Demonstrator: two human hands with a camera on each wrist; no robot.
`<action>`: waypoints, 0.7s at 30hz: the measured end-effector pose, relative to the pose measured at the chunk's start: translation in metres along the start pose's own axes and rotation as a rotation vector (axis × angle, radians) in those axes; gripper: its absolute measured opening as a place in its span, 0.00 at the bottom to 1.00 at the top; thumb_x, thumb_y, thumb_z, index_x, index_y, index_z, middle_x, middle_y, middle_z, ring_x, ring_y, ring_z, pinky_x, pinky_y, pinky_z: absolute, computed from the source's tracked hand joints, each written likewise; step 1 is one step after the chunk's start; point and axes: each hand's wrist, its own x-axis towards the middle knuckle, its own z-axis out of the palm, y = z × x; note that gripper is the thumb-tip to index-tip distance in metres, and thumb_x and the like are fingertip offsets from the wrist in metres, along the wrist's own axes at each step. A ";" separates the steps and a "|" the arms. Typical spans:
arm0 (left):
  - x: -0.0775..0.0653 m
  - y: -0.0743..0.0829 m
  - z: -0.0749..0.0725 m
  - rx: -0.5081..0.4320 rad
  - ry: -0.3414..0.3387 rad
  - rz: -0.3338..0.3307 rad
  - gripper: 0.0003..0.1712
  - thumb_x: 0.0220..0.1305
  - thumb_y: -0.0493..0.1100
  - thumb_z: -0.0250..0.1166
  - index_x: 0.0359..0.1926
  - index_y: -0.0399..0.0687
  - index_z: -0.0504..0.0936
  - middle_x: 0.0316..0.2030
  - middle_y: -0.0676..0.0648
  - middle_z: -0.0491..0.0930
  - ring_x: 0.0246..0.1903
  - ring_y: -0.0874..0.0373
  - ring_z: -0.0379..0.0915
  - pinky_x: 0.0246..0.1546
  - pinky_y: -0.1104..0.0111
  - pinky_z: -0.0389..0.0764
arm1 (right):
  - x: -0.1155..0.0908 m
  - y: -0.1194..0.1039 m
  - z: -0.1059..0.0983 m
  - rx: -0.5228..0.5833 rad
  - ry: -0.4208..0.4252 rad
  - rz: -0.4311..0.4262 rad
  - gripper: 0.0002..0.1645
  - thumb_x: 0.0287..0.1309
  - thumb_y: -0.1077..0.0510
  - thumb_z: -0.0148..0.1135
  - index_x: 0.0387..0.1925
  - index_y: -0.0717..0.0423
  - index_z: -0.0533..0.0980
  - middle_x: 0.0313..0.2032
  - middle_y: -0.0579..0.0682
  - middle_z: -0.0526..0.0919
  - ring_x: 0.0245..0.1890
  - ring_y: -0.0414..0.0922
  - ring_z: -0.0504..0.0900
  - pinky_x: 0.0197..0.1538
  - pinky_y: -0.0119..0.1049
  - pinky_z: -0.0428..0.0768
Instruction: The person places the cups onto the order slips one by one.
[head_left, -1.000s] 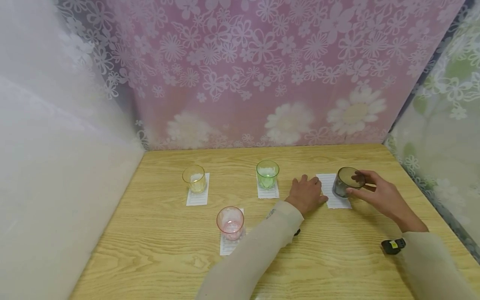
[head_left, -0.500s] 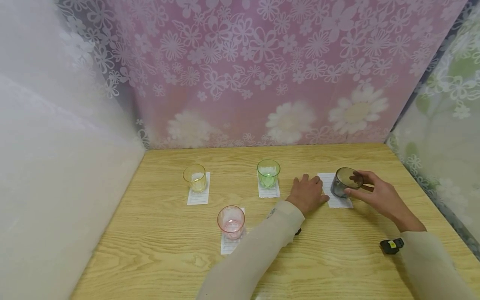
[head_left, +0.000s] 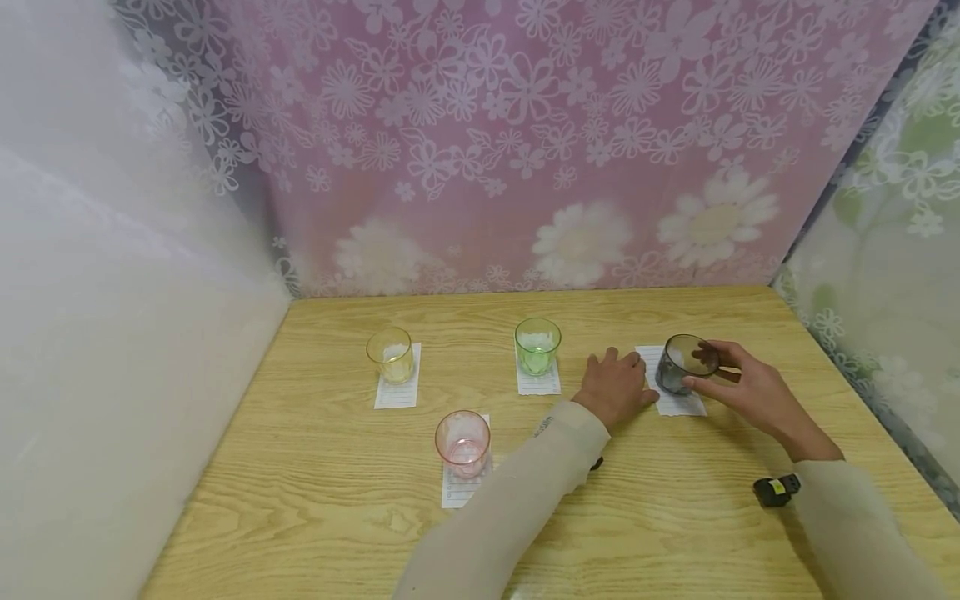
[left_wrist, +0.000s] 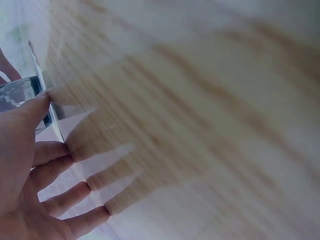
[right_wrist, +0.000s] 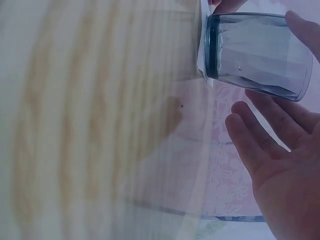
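A dark grey see-through cup point(head_left: 678, 371) stands on a lined paper slip point(head_left: 678, 406) at the right of the table. My right hand point(head_left: 761, 392) holds this cup from its right side, thumb at the front and fingers behind, near the rim. In the right wrist view the cup point(right_wrist: 255, 55) sits upright on the paper, between thumb and fingers. My left hand point(head_left: 615, 387) rests on the table with fingers spread, its thumb touching the slip's left edge. The left wrist view shows the left hand's fingertips point(left_wrist: 85, 187) down on the table, beside the cup's base.
A green cup point(head_left: 537, 350), a yellow cup point(head_left: 392, 358) and a pink cup point(head_left: 463, 450) each stand on a lined slip on the wooden table point(head_left: 315, 467). My left forearm passes close to the pink cup. A pink flowered curtain point(head_left: 480, 167) hangs behind the table.
The grey cup has slid slightly left on its slip, with my right hand following. My left hand stays in place.
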 end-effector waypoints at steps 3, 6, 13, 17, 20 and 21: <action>0.000 0.000 0.000 -0.006 -0.002 -0.003 0.35 0.80 0.76 0.48 0.75 0.70 0.77 0.72 0.68 0.75 0.68 0.64 0.72 0.72 0.60 0.78 | 0.000 -0.001 0.001 -0.003 0.002 0.007 0.53 0.74 0.41 0.71 0.84 0.62 0.58 0.73 0.66 0.75 0.68 0.64 0.76 0.50 0.09 0.73; 0.000 0.001 0.000 -0.006 -0.006 -0.001 0.35 0.80 0.76 0.48 0.75 0.70 0.76 0.72 0.68 0.74 0.69 0.63 0.71 0.73 0.60 0.77 | 0.000 -0.001 0.002 -0.006 -0.002 0.009 0.52 0.74 0.41 0.71 0.84 0.62 0.58 0.73 0.66 0.75 0.68 0.63 0.76 0.50 0.07 0.71; -0.001 0.002 -0.001 0.000 -0.011 0.001 0.36 0.80 0.77 0.48 0.77 0.70 0.74 0.74 0.68 0.73 0.71 0.63 0.70 0.73 0.60 0.76 | 0.001 -0.004 0.001 -0.001 -0.039 0.028 0.55 0.75 0.39 0.69 0.87 0.58 0.53 0.76 0.69 0.71 0.72 0.73 0.72 0.67 0.47 0.83; -0.001 -0.001 -0.002 0.004 -0.020 0.002 0.38 0.80 0.77 0.47 0.80 0.68 0.71 0.77 0.67 0.70 0.74 0.63 0.69 0.74 0.62 0.76 | 0.002 -0.002 0.002 0.011 -0.070 0.050 0.60 0.75 0.38 0.68 0.90 0.52 0.44 0.78 0.74 0.64 0.74 0.76 0.67 0.67 0.75 0.74; 0.000 -0.006 -0.002 -0.007 -0.020 0.008 0.38 0.81 0.75 0.48 0.80 0.66 0.71 0.77 0.65 0.70 0.74 0.63 0.70 0.71 0.66 0.78 | 0.002 -0.002 0.001 0.019 -0.076 0.040 0.61 0.77 0.41 0.67 0.90 0.48 0.38 0.81 0.74 0.60 0.75 0.76 0.65 0.67 0.73 0.75; 0.000 -0.008 -0.003 -0.014 -0.014 0.014 0.36 0.83 0.73 0.49 0.79 0.64 0.72 0.77 0.64 0.71 0.73 0.63 0.71 0.69 0.68 0.79 | 0.002 -0.002 0.000 0.025 -0.073 0.029 0.60 0.78 0.41 0.65 0.90 0.46 0.36 0.81 0.73 0.59 0.75 0.76 0.65 0.66 0.71 0.76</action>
